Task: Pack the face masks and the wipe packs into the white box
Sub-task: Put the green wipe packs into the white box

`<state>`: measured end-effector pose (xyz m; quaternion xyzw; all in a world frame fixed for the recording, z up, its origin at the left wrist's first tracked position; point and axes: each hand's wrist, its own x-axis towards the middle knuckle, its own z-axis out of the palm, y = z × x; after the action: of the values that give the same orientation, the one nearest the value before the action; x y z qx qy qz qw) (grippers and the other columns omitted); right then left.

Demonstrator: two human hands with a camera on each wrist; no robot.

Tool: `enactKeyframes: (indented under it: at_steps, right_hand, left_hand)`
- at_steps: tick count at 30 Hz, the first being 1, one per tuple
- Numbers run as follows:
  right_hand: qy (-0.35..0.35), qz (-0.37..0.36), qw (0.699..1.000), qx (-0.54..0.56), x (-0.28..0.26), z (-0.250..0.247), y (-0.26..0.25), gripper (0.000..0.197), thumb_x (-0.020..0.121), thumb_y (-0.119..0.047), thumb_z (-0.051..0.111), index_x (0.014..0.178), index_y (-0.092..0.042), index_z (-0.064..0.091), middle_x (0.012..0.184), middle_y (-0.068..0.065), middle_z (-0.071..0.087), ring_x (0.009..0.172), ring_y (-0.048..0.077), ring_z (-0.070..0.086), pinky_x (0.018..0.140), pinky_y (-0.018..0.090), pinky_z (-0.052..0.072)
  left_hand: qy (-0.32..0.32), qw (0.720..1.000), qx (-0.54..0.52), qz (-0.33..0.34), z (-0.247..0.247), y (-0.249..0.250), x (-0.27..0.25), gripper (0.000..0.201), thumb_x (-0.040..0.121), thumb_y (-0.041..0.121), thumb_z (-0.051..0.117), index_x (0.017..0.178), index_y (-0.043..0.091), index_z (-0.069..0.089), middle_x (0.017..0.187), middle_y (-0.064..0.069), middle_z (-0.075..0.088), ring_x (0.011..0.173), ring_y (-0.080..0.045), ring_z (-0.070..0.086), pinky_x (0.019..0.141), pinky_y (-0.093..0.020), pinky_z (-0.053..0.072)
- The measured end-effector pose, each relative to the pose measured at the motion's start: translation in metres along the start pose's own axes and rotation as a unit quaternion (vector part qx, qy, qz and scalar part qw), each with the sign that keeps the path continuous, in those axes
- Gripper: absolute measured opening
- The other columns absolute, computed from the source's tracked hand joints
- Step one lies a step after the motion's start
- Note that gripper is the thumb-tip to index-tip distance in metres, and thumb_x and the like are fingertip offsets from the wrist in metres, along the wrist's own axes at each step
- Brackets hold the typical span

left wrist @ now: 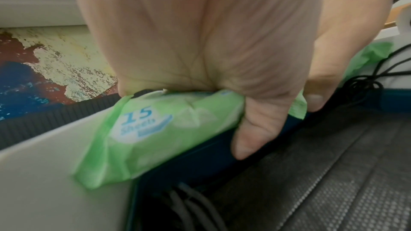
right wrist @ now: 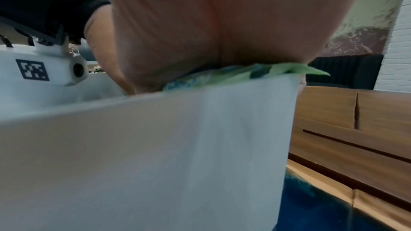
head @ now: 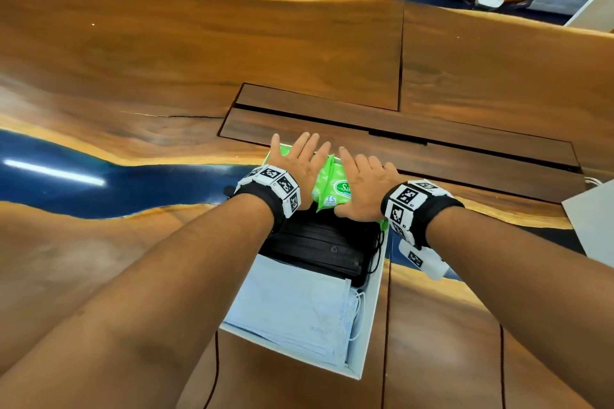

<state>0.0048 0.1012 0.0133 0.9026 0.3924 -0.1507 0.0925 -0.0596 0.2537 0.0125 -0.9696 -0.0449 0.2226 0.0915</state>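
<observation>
A white box [head: 368,325] lies on the wooden table. At its near end is a stack of light blue face masks [head: 292,302], and black face masks [head: 319,249] fill the middle. Green wipe packs [head: 329,183] sit at the far end. My left hand [head: 295,159] and right hand [head: 368,173] lie side by side, flat on the packs with straight fingers. In the left wrist view the left palm [left wrist: 200,32] presses on a green pack [left wrist: 155,129] against the box wall [left wrist: 44,173], above a black mask [left wrist: 333,173]. In the right wrist view the right palm [right wrist: 222,24] covers a pack [right wrist: 233,75] at the box rim [right wrist: 155,155].
A dark inset panel [head: 398,139] lies just beyond the box. A blue resin strip [head: 99,183] crosses the table to the left. A white flat object [head: 594,219] sits at the right edge. A thin black cable [head: 216,375] runs along the box's near left corner.
</observation>
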Motion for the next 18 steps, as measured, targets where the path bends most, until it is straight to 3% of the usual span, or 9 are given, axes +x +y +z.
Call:
enactKeyframes:
  at_steps: [5,8,11,13,15,18]
  right_hand:
    - [-0.054,0.001,0.996,0.064,-0.003,-0.012,0.002,0.125,0.066,-0.087,0.049,0.154,-0.020,-0.010,0.161,0.002,0.012,0.144,0.026,0.021,0.112,0.048,0.023]
    - [-0.075,0.008,0.987,0.140,-0.003,-0.026,0.008,0.108,0.078,-0.083,0.036,0.154,-0.019,-0.006,0.163,0.001,0.005,0.149,0.024,0.012,0.116,0.048,0.017]
    - [-0.054,0.026,0.983,0.174,0.005,-0.027,0.011,0.090,0.088,-0.075,0.023,0.154,-0.018,0.005,0.161,0.005,0.021,0.146,0.026,0.024,0.114,0.049,0.024]
    - [-0.079,0.037,0.977,0.195,0.010,-0.025,0.009,0.086,0.090,-0.072,0.020,0.153,-0.015,0.010,0.158,0.008,0.028,0.142,0.029,0.033,0.112,0.048,0.030]
    - [-0.098,0.053,0.971,0.211,0.015,-0.026,0.004,0.082,0.093,-0.068,0.020,0.150,-0.009,0.021,0.152,0.013,0.039,0.134,0.031,0.044,0.105,0.043,0.037]
    - [-0.114,0.079,0.966,0.217,0.023,-0.029,-0.002,0.080,0.096,-0.065,0.024,0.139,0.000,0.044,0.141,0.017,0.051,0.126,0.032,0.052,0.102,0.041,0.042]
  left_hand:
    - [-0.013,1.000,0.014,0.016,-0.005,-0.004,-0.001,0.135,0.071,0.060,0.072,0.149,0.016,-0.030,0.160,-0.008,-0.028,0.150,-0.022,-0.017,0.117,-0.063,0.002]
    - [-0.040,0.999,-0.022,0.010,-0.013,-0.017,-0.004,0.147,0.059,0.080,0.068,0.150,0.016,-0.028,0.160,-0.005,-0.027,0.150,-0.020,-0.017,0.118,-0.061,0.002]
    - [-0.042,0.993,-0.109,-0.025,-0.016,-0.036,-0.010,0.127,0.070,0.089,0.043,0.153,0.016,-0.019,0.162,-0.002,-0.022,0.151,-0.017,-0.013,0.119,-0.059,0.005]
    - [-0.019,0.977,-0.200,-0.065,-0.012,-0.047,-0.012,0.100,0.086,0.079,0.024,0.156,0.015,-0.010,0.164,-0.004,-0.014,0.152,-0.018,-0.006,0.119,-0.058,0.008]
    - [0.001,0.946,-0.305,-0.110,-0.007,-0.053,-0.010,0.080,0.098,0.063,0.020,0.157,0.010,0.002,0.165,-0.010,-0.002,0.152,-0.023,0.003,0.120,-0.051,0.012]
    - [-0.001,0.895,-0.416,-0.159,0.007,-0.058,0.000,0.064,0.105,0.046,0.024,0.152,0.004,0.020,0.156,-0.021,0.028,0.142,-0.034,0.031,0.113,-0.041,0.028]
